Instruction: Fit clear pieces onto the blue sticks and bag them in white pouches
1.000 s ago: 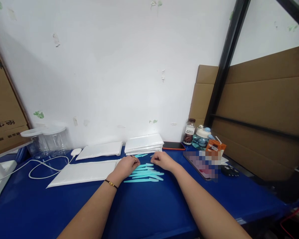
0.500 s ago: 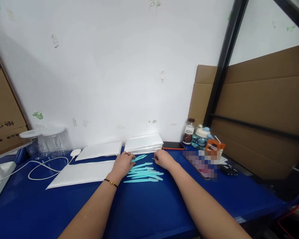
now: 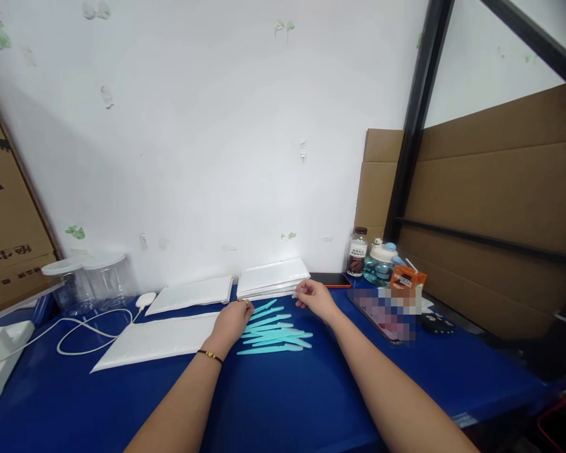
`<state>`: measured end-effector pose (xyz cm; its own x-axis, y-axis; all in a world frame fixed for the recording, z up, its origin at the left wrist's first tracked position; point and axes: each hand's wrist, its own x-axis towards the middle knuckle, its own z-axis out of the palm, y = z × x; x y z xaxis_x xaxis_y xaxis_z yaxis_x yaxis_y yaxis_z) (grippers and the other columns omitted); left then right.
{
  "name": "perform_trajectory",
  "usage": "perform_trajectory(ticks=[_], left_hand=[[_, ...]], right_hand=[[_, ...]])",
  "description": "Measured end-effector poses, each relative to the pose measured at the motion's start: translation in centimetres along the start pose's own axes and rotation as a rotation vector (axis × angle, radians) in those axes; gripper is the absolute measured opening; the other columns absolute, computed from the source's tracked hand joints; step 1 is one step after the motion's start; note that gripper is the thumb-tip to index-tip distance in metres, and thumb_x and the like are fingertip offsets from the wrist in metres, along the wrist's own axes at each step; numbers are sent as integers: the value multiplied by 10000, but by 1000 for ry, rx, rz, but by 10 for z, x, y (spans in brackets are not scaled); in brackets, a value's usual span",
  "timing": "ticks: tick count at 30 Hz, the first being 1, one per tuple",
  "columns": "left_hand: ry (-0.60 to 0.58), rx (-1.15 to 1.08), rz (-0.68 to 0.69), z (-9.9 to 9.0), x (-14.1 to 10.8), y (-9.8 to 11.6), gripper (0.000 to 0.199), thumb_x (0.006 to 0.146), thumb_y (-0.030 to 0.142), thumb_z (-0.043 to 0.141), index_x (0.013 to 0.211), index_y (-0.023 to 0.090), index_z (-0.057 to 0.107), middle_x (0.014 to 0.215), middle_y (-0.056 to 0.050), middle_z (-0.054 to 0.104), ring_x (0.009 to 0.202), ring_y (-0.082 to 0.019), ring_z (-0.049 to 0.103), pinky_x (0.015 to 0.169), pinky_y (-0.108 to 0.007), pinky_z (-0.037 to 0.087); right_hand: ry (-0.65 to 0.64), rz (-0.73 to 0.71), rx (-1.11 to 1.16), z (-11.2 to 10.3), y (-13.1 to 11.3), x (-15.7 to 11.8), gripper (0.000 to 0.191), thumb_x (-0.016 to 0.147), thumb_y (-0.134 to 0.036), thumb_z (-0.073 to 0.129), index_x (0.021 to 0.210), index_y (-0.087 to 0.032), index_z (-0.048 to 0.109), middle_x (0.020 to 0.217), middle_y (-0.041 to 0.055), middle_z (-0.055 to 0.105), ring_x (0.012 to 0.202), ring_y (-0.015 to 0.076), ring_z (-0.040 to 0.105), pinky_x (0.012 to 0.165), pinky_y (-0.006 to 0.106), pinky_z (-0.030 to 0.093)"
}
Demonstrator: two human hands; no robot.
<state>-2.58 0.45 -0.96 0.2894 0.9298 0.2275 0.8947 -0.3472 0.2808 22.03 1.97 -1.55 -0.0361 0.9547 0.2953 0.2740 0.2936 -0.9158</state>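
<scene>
Several turquoise eyebrow razors (image 3: 276, 335) lie in a loose, roughly parallel pile on the blue table. My left hand (image 3: 233, 322) is closed at the left ends of the upper razors, its fingertips bent together and partly hidden. Whether a razor is in its fingers cannot be made out. Right of the pile, my right hand (image 3: 316, 297) is pinched, with a small whitish, translucent piece (image 3: 295, 294) at its fingertips. Behind the hands is a stack of white padded envelopes (image 3: 273, 277).
More white envelopes (image 3: 160, 336) lie at left, near a white cable (image 3: 82, 330) and clear jars (image 3: 106, 283). A phone (image 3: 332, 280), a brown-capped bottle (image 3: 357, 251), a water bottle (image 3: 380, 264), an orange drink carton (image 3: 408, 281) and a black object (image 3: 438, 323) stand or lie right.
My right hand has lifted slightly, and a small whitish piece now shows at its fingertips. My left fingers have drawn together and back left from the upper razors. The view has shifted a little.
</scene>
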Motion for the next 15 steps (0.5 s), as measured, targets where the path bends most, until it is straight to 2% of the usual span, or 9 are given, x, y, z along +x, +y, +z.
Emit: perform_trajectory(ticks=[2,5,8,15], left_hand=[[39,-46,-21,-3,0,0,227,858,255,366,743,188,551,790,-36,621,724,-149,569,651,-235,371],[103,-166,-27,-7,-2,3,220,873,284,345,799,192,531,763,-28,618,679,-142,558,619,-229,362],[101,-299,-9,-9,-3,6,232,884,316,320,833,197,512,709,-4,601,612,-127,538,576,-219,351],[94,-273,46,-13,-5,14,212,870,312,337,820,201,511,683,7,570,635,-135,514,599,-227,341]], right_hand=[[1,-18,112,2,-6,-3,134,661,-215,570,788,-171,560,549,-61,501,511,125,612,473,199,438],[-63,-36,237,4,-15,-7,191,663,-293,631,785,-153,588,540,-38,557,493,118,595,493,213,446],[-95,-22,321,5,-21,-8,271,669,-392,653,728,-137,586,579,1,605,477,115,583,464,213,434],[-59,-36,242,4,-22,-7,326,707,-462,609,679,-138,588,550,-4,598,414,86,533,402,185,382]])
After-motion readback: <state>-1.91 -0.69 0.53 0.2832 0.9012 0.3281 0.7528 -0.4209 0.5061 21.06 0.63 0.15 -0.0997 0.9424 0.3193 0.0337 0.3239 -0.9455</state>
